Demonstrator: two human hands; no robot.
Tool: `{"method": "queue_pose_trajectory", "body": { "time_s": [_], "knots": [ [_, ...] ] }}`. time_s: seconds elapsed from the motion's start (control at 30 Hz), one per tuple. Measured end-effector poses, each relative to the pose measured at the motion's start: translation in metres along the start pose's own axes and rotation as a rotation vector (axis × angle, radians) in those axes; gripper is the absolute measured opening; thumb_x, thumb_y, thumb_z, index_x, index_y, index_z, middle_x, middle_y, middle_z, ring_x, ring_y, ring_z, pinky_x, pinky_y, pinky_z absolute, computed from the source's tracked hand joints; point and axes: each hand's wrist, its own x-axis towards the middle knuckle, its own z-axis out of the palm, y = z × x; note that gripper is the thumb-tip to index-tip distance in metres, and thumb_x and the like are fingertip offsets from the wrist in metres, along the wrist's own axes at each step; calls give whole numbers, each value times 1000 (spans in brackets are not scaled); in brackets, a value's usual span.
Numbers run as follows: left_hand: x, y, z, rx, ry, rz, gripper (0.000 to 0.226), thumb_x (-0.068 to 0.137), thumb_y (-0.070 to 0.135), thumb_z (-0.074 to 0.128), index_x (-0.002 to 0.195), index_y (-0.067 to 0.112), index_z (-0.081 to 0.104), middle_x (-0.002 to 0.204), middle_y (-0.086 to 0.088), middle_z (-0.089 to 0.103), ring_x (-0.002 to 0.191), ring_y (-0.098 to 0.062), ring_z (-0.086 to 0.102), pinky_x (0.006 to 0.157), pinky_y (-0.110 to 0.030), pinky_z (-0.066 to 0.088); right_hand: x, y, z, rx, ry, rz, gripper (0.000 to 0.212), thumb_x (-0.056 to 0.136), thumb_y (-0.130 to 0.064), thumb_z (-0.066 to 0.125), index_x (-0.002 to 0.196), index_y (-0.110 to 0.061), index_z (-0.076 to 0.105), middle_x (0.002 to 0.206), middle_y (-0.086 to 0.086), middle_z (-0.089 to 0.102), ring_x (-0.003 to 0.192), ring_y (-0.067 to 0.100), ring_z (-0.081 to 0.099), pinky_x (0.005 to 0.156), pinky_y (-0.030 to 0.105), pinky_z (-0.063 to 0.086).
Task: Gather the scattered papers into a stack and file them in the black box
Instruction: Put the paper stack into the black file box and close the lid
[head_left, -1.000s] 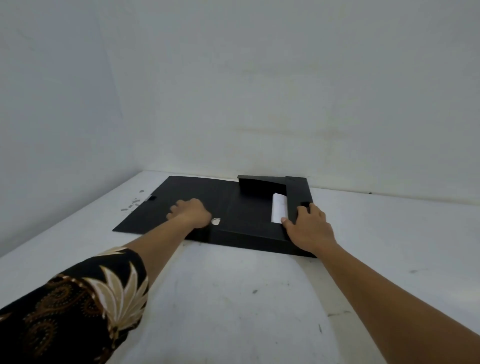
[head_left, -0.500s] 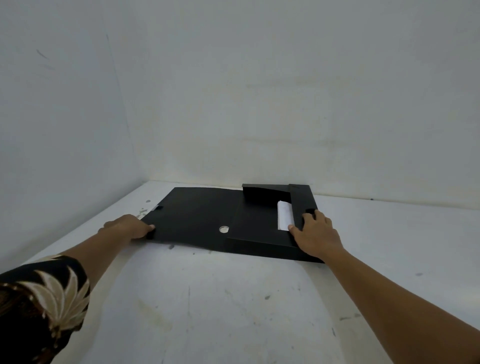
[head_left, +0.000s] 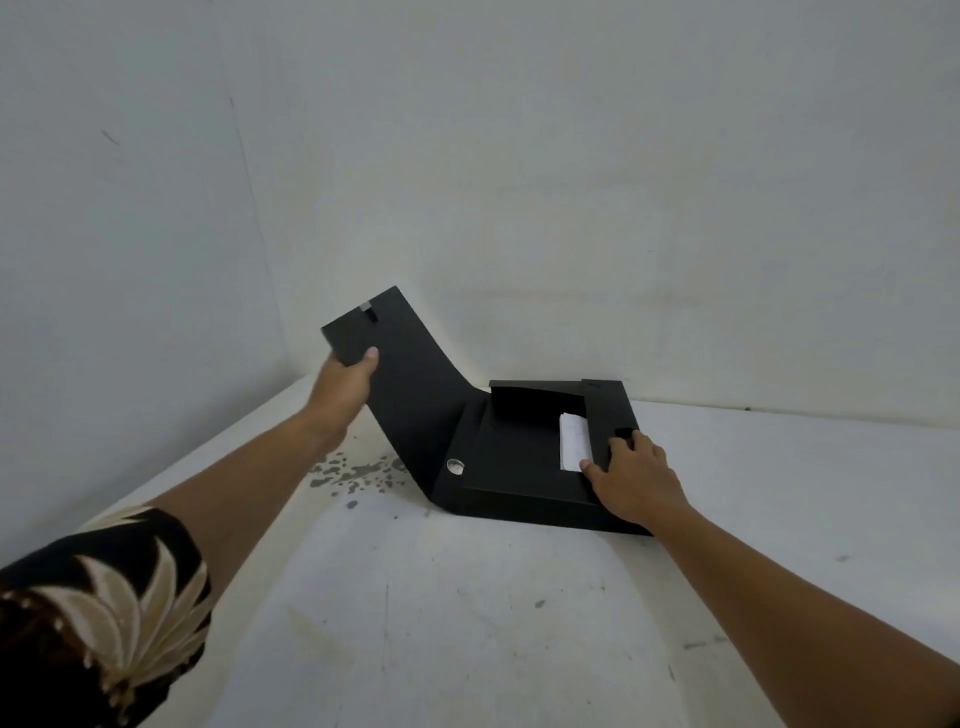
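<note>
Now left hand (head_left: 345, 379) pinching lid (head_left: 400, 374) corner raised, right hand (head_left: 631, 480) flat on black box (head_left: 524, 457) edge.

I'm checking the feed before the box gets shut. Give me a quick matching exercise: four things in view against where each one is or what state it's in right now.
Things:
1. left hand
2. right hand
3. papers
4. lid flap

States:
A. white strip showing inside the black box
B. raised off the table, tilted up to the left
C. gripping the flap's upper corner
D. pressed on the box's right edge, fingers by the papers

Pairs: 1-C, 2-D, 3-A, 4-B
</note>
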Motion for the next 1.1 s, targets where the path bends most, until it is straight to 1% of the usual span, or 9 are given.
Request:
{"method": "queue_pose_trajectory", "body": {
  "time_s": [0.2, 0.4, 0.5, 0.6, 0.7, 0.8, 0.87, 1.0, 1.1],
  "knots": [
    [-31, 15, 45, 8, -197, 81, 45, 104, 36, 43, 146, 19, 43, 129, 5, 59, 117, -17, 57, 98, -29, 43, -2, 0, -1, 18, -24, 8, 67, 96, -55, 41, 148, -12, 35, 162, 14, 14, 148, 33, 13, 114, 49, 29],
    [-62, 24, 82, 114, -368, 215, 40, 105, 39, 38, 141, 25, 51, 131, 10, 61, 125, -14, 56, 114, -38, 38, 1, 1, -1, 74, -23, 9, 70, 94, -55, 48, 147, -10, 37, 161, 13, 16, 148, 33, 16, 114, 48, 30],
    [-77, 22, 104, 101, -443, 215, 42, 105, 39, 38, 141, 22, 53, 134, 6, 62, 128, -14, 55, 115, -39, 36, 7, 6, -6, 159, -45, 16, 66, 89, -52, 58, 137, -8, 49, 154, 15, 31, 139, 34, 35, 110, 45, 38],
    [-91, 15, 129, 127, -529, 238, 45, 106, 33, 39, 149, 23, 43, 147, 11, 49, 137, -7, 42, 120, -30, 27, 8, 11, -15, 311, -36, -14, 49, 87, -33, 69, 126, -5, 59, 138, 14, 51, 119, 31, 56, 98, 35, 47],
    [-96, 1, 154, 298, -648, 265, 52, 104, 39, 39, 154, 26, 33, 158, 9, 35, 147, -9, 29, 123, -34, 21, 6, 19, -21, 422, -52, 9, 51, 91, -12, 64, 140, -5, 49, 138, 12, 55, 122, 30, 56, 99, 32, 45],
    [-106, -12, 173, 572, -712, 305, 56, 105, 44, 34, 157, 25, 25, 162, -2, 27, 152, -20, 17, 123, -40, 16, 9, 35, -23, 653, -42, 62, 37, 93, -1, 53, 127, -11, 60, 121, 9, 67, 105, 25, 65, 93, 38, 54],
    [-116, -20, 181, 764, -745, 329, 58, 104, 49, 29, 157, 27, 21, 163, -8, 24, 152, -29, 15, 122, -45, 16, 7, 43, -31, 785, -38, 68, 34, 95, 3, 48, 121, -10, 65, 114, 3, 68, 103, 18, 64, 86, 27, 51],
    [-128, -39, 189, 1100, -838, 348, 66, 101, 55, 31, 158, 31, 9, 166, -11, 5, 153, -33, -1, 122, -52, 3, 6, 48, -37, 865, -19, 117, 29, 99, -3, 42, 112, -9, 67, 118, 6, 67, 111, 21, 62, 90, 30, 47],
    [-129, -40, 189, 1148, -869, 365, 75, 97, 59, 36, 159, 29, 4, 166, -11, -5, 153, -32, -10, 122, -51, -2, 8, 45, -33, 702, -6, 99, 34, 101, -21, 48, 130, -10, 60, 137, 4, 58, 125, 22, 54, 103, 35, 44]
  ]
}}
